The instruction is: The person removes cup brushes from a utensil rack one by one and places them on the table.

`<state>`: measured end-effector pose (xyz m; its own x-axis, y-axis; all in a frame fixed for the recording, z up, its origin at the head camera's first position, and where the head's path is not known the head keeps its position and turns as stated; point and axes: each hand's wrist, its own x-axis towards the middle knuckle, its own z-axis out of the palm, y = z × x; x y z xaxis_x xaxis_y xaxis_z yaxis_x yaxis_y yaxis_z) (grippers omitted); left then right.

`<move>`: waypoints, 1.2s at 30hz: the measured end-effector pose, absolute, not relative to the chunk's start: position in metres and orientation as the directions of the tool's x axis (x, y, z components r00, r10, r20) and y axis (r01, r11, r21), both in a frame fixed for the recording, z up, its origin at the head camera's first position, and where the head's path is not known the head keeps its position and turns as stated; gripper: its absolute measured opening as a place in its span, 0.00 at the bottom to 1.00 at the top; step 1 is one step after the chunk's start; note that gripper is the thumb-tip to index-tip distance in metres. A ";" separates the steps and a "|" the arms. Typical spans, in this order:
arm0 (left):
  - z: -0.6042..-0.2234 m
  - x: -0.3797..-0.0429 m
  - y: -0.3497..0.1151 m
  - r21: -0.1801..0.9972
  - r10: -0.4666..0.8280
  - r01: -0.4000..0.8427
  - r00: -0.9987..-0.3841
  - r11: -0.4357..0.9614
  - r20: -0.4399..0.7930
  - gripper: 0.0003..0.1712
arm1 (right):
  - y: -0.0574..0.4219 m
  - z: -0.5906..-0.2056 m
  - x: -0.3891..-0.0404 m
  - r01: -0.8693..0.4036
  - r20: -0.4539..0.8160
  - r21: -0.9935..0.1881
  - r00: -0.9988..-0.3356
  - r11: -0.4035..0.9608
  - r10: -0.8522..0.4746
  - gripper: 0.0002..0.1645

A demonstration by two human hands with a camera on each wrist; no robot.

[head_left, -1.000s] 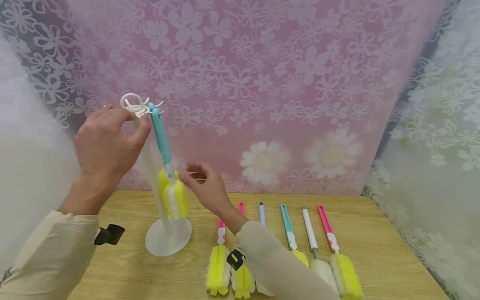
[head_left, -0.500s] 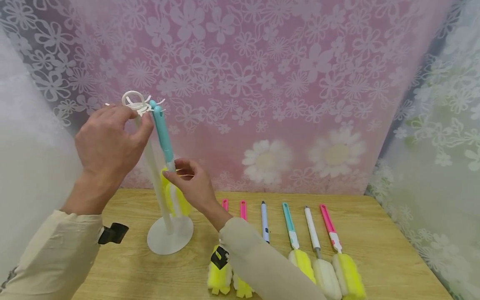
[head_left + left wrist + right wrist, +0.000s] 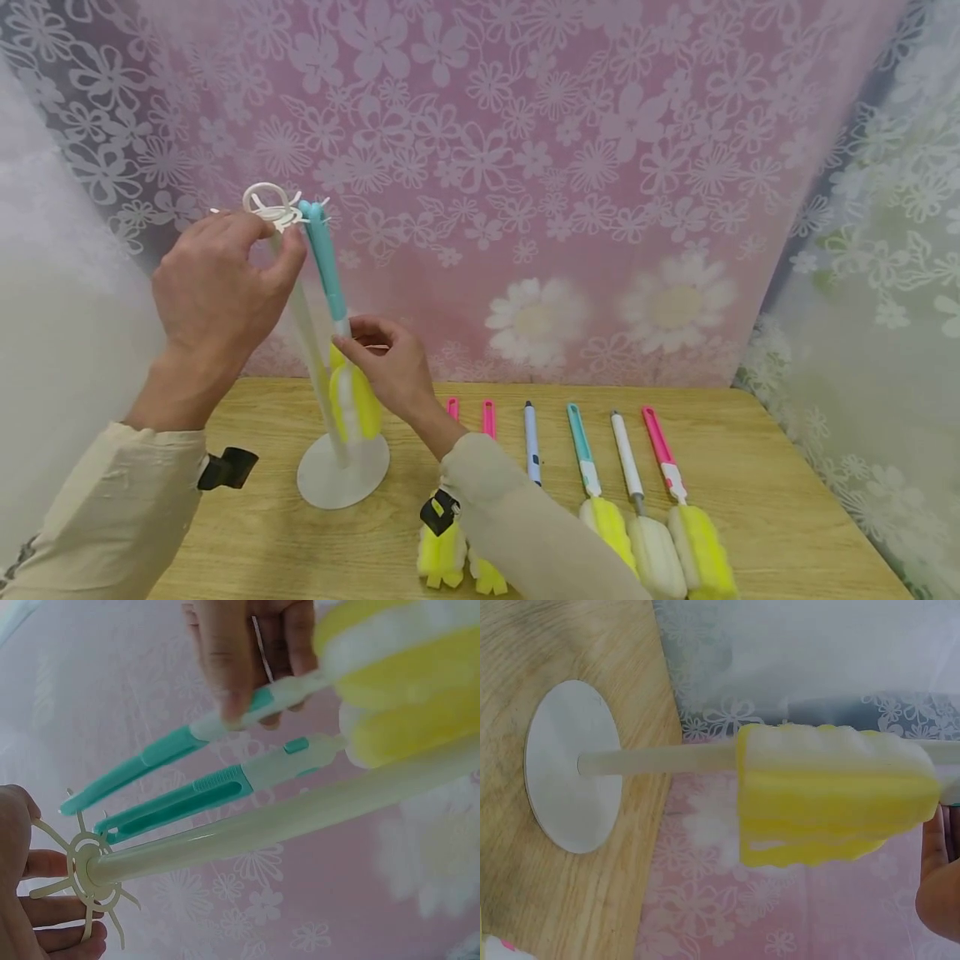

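Note:
A white stand (image 3: 307, 342) with a round base and a ring of hooks rises at the left of the table in the head view. My left hand (image 3: 225, 283) grips its top by the hook ring (image 3: 91, 870). With thumb and fingers my right hand (image 3: 397, 367) pinches the white neck of a teal-handled sponge brush (image 3: 176, 746); the handle's end overlaps a hook. Its yellow-and-white sponge head (image 3: 840, 787) hangs beside the post. A second teal-handled sponge brush (image 3: 180, 806) hangs from the ring, mostly hidden in the head view.
Several brushes lie in a row on the wooden table (image 3: 780, 500): pink-handled (image 3: 660, 437), white-handled (image 3: 626, 454), teal-handled (image 3: 580, 442) and pale blue-handled (image 3: 531, 433). My right sleeve (image 3: 525, 517) covers some of their heads. A pink floral cloth (image 3: 480, 167) stands behind.
My right hand has moved left and slightly up onto the brush's neck, and the handle's end has risen slightly against the hooks. My left hand has stayed at the stand's top.

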<state>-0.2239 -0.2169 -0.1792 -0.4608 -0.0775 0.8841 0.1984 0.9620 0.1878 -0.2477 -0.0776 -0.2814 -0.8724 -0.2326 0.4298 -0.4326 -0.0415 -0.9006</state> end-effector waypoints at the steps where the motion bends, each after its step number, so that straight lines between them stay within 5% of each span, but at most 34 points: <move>1: -0.179 -0.224 -0.216 0.184 -0.074 0.204 -0.453 0.961 0.889 0.22 | -0.076 -0.282 -0.249 -0.435 0.435 -0.899 -0.871 -0.050 -0.229 0.14; 17: -0.185 -0.229 -0.213 0.206 -0.093 0.209 -0.451 0.956 0.888 0.20 | -0.012 -0.265 -0.258 -0.512 0.523 -0.852 -0.838 -0.112 -0.155 0.17; 25: -0.184 -0.227 -0.214 0.212 -0.112 0.211 -0.405 0.954 0.907 0.18 | 0.047 -0.269 -0.278 -0.539 0.545 -0.814 -0.838 -0.216 0.033 0.17; 36: -0.182 -0.226 -0.215 0.201 -0.105 0.214 -0.388 0.956 0.915 0.19 | 0.161 -0.277 -0.289 -0.541 0.495 -0.820 -0.834 -0.186 0.245 0.21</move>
<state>-0.2263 -0.2152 -0.1820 -0.3884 -0.1052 0.9155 0.2138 0.9560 0.2006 -0.2886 0.1605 -0.2766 -0.8338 0.2447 0.4949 -0.5413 -0.1862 -0.8199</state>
